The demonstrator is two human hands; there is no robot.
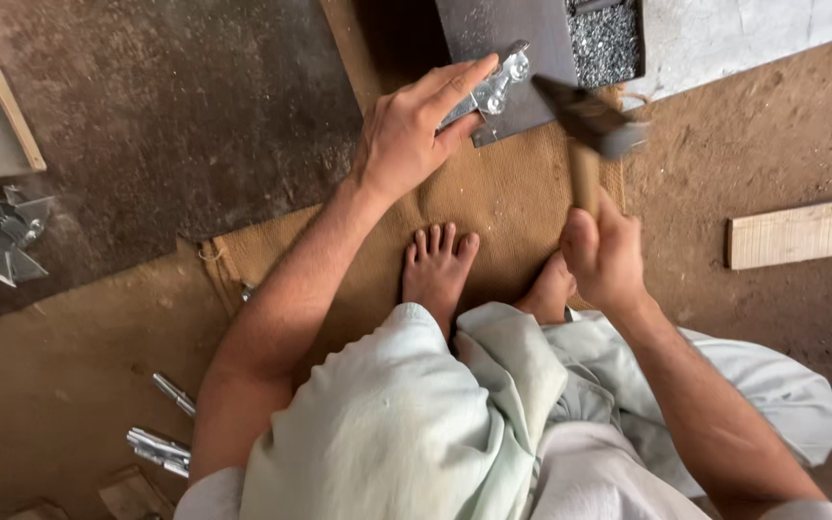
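The person sits on the ground with the bare feet on a piece of brown sackcloth [493, 207]. The left hand [414, 135] lies flat, fingers stretched, and presses a small shiny metal part [493, 89] onto a dark steel block [507, 39]; it pins the part down and does not close around it. The right hand [607, 255] is clenched around the wooden handle of a hammer [591, 120], whose blurred head hangs just beside the part, a little above it.

I judge the work is in the middle: this part is under the hammer now. At the left lies a pile of similar folded metal pieces [2, 236], and some metal rods [161, 433] lie near the left elbow. Which of them are finished, I cannot tell.

The part looks silvery and flat, with round rivet-like bumps.
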